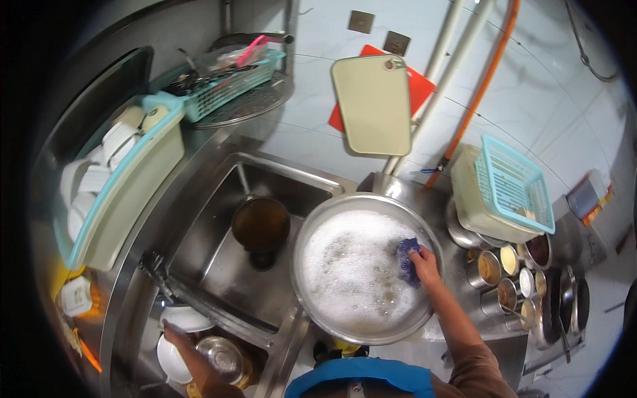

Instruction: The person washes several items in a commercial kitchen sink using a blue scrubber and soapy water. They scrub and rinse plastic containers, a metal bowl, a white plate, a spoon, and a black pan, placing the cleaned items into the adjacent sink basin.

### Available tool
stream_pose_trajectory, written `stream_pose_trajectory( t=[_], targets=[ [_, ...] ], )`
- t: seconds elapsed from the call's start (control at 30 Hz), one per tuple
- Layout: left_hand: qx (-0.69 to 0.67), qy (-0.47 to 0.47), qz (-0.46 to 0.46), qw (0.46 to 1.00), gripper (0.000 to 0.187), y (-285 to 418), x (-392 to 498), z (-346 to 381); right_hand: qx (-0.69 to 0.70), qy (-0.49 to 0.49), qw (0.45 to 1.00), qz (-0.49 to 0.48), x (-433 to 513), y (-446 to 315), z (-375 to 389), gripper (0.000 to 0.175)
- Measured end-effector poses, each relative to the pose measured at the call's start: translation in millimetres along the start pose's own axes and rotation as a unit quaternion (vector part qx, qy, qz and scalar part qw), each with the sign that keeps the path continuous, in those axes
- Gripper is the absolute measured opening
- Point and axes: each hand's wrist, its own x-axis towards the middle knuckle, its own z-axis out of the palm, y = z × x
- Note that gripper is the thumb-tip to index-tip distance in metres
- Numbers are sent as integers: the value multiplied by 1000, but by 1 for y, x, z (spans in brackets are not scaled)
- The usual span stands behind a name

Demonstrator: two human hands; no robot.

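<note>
My right hand [426, 265] grips a purple scrubbing cloth [409, 262] at the right inside of a large round metal basin [368, 337]. White suds [348, 268] cover the water in it. At lower left, my left hand [178, 339] reaches into the nearer sink compartment, against a white bowl [170, 360]. Its fingers are partly hidden, so whether they close on the bowl is unclear. Another white bowl [185, 319] lies just beyond the hand, and a shiny metal bowl [219, 356] sits to its right.
A dark round pan [261, 224] of brownish liquid stands in the farther sink compartment [234, 293]. A tub [134, 199] of white dishes is at left, beside a utensil basket [234, 89]. Seasoning containers [497, 278] and a blue basket [517, 179] occupy the right. Cutting boards [373, 107] hang behind.
</note>
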Motion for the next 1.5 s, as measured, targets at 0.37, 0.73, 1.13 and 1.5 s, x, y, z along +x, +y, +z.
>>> stream_pose_trajectory(
  t=[0.37,0.73,1.13,1.5],
  targets=[
    [-20,1,22,1000,45,-34,46,-20,-46,10,998,-47,33,20,28,22],
    [179,107,226,952,56,5,-9,6,-311,-253,913,-72,-16,-5,122,41],
    [156,-369,395,827,34,14,-381,236,-325,-452,804,-211,-42,-3,68,52],
    [514,-724,418,192,54,-150,-469,266,136,-37,986,-91,-16,19,17,30]
  ],
)
